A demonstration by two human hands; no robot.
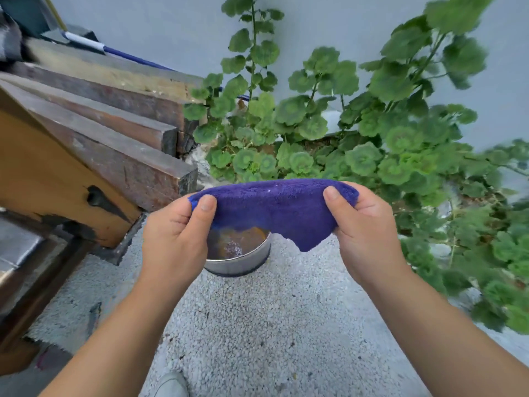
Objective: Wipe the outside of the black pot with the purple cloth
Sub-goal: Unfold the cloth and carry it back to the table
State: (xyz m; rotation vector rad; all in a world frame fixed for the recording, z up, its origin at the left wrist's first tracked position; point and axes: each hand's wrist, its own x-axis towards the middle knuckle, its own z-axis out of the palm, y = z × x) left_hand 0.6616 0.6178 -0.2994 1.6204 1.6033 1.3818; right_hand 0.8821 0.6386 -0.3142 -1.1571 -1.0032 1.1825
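Right now both hands pinch the purple cloth [274, 209] — left hand [176, 239] at one end, right hand [365, 230] at the other, stretched flat, prob. to ready it. Pot [239, 260] sits on gravel ground [272, 325] just below, untouched; plants [343, 124] behind.

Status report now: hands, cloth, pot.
Left hand and right hand both pinching fluffy purple cloth, stretched between them. Round dark metal pot on gravel below, untouched. Nothing in between.
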